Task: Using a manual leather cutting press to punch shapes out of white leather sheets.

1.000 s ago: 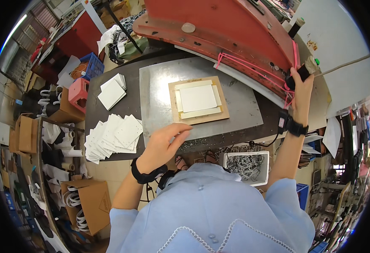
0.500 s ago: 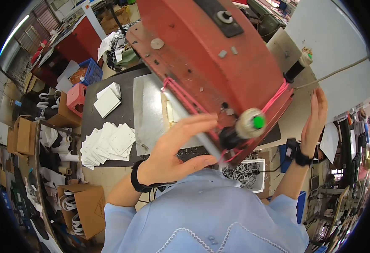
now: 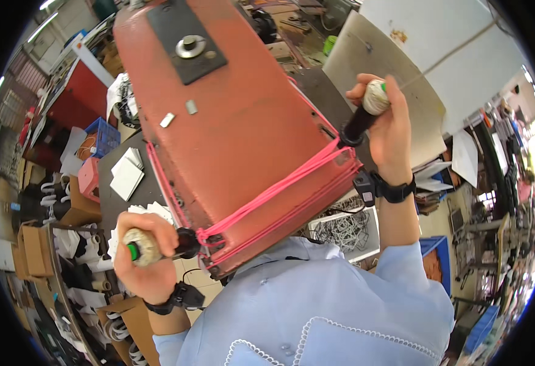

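Note:
The red swing-arm head [image 3: 243, 140] of a press, with a dark knob plate on top, fills the middle of the head view. My left hand [image 3: 148, 277] is wrapped round its taped left handle [image 3: 187, 243], which has a green button at the end. On the far right corner, my right hand [image 3: 395, 137] grips the matching right handle [image 3: 356, 126], fingers around the taped top. Pink cord [image 3: 267, 192] is strung between the handles. White square pieces [image 3: 127, 177] lie on the dark table at left; the head partly covers another pile [image 3: 153, 210]. The press bed is hidden beneath.
A white bin [image 3: 365, 235] with a tangle of thin strips stands below the head, near my body. Cardboard boxes [image 3: 39, 250] and rolls fill shelving at left. A blue crate [image 3: 101, 137] is beyond the table. Pale panels [image 3: 438, 55] stand at far right.
The press head has swung left over the table, covering the metal plate seen before. My hands, earlier open beside the handles, are now closed round them.

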Demonstrator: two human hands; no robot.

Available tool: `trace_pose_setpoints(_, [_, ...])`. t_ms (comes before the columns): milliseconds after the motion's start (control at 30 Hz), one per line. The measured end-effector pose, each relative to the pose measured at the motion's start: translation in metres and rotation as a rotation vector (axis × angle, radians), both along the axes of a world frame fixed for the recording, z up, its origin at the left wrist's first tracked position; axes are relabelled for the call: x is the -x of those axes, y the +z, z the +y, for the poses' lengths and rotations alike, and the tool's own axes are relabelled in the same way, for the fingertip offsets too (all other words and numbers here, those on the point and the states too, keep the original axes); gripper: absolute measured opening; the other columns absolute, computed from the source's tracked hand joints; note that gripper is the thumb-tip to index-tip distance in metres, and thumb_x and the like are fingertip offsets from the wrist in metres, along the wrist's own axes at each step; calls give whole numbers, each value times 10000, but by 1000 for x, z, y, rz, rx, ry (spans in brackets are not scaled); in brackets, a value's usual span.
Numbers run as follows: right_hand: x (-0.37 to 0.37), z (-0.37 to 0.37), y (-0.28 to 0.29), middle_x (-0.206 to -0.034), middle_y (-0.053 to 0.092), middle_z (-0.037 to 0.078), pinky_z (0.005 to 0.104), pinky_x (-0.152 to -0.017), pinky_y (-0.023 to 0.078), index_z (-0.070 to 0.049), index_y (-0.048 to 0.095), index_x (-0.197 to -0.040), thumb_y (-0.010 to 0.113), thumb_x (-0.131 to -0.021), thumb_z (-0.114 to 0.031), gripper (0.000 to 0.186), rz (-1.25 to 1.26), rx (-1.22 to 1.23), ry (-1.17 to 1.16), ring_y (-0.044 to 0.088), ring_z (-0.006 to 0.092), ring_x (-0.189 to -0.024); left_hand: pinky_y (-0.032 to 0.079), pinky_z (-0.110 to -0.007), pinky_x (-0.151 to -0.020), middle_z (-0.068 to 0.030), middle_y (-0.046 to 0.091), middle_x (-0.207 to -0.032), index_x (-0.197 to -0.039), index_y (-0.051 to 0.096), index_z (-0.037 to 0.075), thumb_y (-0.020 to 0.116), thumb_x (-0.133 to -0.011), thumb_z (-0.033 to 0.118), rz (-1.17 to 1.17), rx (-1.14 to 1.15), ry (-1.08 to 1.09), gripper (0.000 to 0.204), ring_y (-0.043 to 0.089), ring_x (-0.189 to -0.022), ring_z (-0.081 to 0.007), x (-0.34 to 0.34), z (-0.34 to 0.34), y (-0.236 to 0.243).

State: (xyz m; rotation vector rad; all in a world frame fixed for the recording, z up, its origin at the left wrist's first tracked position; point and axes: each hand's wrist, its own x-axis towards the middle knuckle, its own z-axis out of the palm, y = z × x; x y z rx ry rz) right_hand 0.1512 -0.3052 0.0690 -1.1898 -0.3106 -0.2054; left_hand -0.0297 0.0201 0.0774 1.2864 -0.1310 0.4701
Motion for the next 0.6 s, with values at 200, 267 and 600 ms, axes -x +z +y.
trace_pose_setpoints(200, [10, 8, 5, -852, 648, 83, 294, -788, 470, 33, 644, -1026, 533, -938, -276, 340, 78, 0, 76, 608, 177, -814, 348, -291, -585, -57, 469, -618, -986, 504, 22, 449, -925, 476, 11, -10, 91, 462, 427, -604, -165, 6, 22, -10])
trace_pose_setpoints(267, [11, 10, 0, -846, 640, 78, 292, -785, 469, 30, 644, -1021, 536, -936, -273, 332, 80, -3, 76, 601, 172, -806, 345, -290, -571, -58, 465, -613, -952, 501, 30, 454, -923, 471, 0, -17, 77, 445, 423, -594, -166, 7, 25, -15])
trace_pose_setpoints(600, [15, 14, -24, -822, 620, 87, 285, -761, 462, 41, 618, -1033, 515, -957, -279, 345, 64, 10, 23, 587, 161, -790, 354, -288, -542, -64, 460, -602, -901, 485, 49, 445, -937, 457, -16, -24, 59, 412, 431, -574, -178, 6, 25, -34])
